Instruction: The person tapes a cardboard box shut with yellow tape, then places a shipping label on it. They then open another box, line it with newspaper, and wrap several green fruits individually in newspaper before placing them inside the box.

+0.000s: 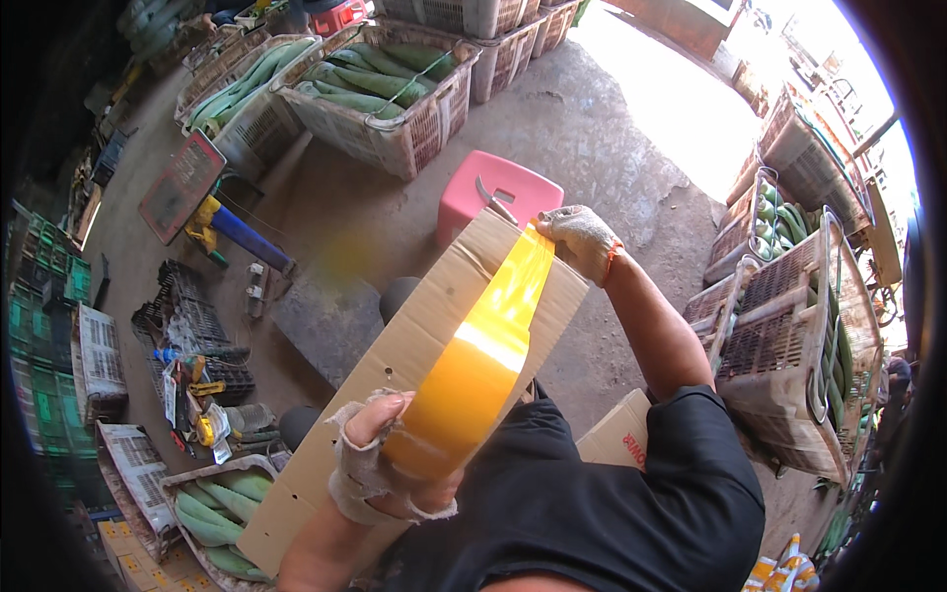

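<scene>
A long flat cardboard box (pixel 333 473) lies slanted across my lap. In a worn cloth glove with bare fingertips, my left hand (pixel 370 459) grips a wide roll of yellow packing tape (pixel 459 399). A shiny strip of tape (pixel 510 285) runs from the roll along the box to its far end. There my right hand (pixel 581 233), gloved too, pinches the strip's end near the box edge. Just beyond that end is a pink plastic stool (pixel 481 177), with a curved blade (pixel 488 192) lying on it. The underside of the box is hidden.
Plastic crates of long green leaves stand ahead (pixel 444 118), at the right (pixel 769 370) and lower left (pixel 181 492). A platform scale (pixel 311 333) with a blue post (pixel 248 237) is left of me. Tools (pixel 196 399) lie by a black crate (pixel 200 311). Another carton (pixel 610 436) sits at my right.
</scene>
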A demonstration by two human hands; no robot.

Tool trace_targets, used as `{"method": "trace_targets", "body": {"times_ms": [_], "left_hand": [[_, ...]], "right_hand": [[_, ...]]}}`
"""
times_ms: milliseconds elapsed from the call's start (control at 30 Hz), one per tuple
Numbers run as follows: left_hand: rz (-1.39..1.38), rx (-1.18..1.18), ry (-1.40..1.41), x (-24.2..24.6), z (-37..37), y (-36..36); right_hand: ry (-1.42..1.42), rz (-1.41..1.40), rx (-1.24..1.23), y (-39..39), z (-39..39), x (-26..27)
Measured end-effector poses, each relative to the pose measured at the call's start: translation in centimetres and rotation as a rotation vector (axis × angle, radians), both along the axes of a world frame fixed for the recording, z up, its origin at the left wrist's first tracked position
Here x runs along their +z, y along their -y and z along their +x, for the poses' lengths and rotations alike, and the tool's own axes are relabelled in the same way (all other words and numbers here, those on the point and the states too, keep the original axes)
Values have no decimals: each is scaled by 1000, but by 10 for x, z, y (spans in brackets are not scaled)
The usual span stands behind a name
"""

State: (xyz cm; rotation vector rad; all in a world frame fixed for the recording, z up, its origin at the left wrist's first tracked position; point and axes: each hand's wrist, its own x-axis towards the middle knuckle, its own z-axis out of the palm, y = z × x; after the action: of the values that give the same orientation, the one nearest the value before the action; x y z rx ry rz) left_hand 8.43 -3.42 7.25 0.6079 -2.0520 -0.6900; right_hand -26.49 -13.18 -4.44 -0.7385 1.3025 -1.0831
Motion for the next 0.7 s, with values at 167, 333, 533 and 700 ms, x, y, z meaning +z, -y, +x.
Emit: {"method": "trace_targets", "body": {"times_ms": [167,333,533,700], "left_hand": [[115,-70,-10,-10,1,4],[208,-132,-18,-13,5,5],[346,-204,-29,-21,10,3],[449,-263,-34,-22,17,1]], "right_hand": [[-171,-5,89,-9,6,-22],[-3,48,153,-17,35,-9],[-61,-53,-84,-12,34,42],[-42,0,191,3,28,-10]]}}
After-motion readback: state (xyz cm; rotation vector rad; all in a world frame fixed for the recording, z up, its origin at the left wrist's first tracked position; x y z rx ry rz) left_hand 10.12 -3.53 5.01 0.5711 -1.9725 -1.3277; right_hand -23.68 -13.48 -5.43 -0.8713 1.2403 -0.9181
